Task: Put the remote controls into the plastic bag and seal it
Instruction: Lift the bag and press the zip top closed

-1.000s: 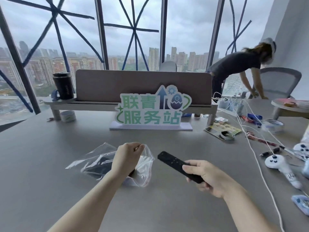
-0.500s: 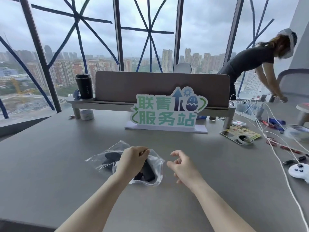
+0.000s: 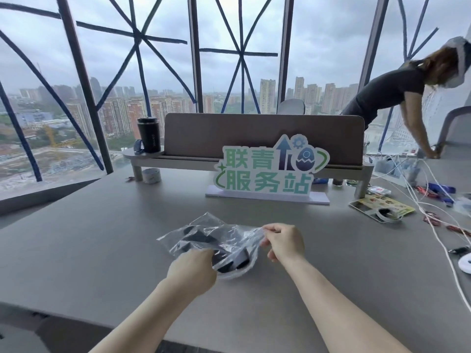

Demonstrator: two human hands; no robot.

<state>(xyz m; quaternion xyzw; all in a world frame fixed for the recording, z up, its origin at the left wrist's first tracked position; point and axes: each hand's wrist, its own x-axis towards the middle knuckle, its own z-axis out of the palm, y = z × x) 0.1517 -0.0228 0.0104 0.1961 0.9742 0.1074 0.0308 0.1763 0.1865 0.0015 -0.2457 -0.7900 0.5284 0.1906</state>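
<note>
A clear plastic bag (image 3: 204,229) lies on the grey table (image 3: 89,245) in front of me, its mouth facing right and toward me. Black remote controls (image 3: 229,258) show through the plastic inside it. My left hand (image 3: 193,270) pinches the near edge of the bag's mouth. My right hand (image 3: 283,240) pinches the far edge of the mouth, at the bag's right end. Both hands hold plastic only; no remote is in either hand.
A green and white sign (image 3: 267,171) stands behind the bag, in front of a brown desk divider (image 3: 254,131) and a black cup (image 3: 149,135). White cables (image 3: 433,225), a leaflet (image 3: 382,205) and small items lie at the right. Another person (image 3: 387,90) bends over there.
One second ago my right hand held a black remote; that remote is now inside the bag. My right hand has moved left onto the bag's mouth. My left hand has shifted to the near edge.
</note>
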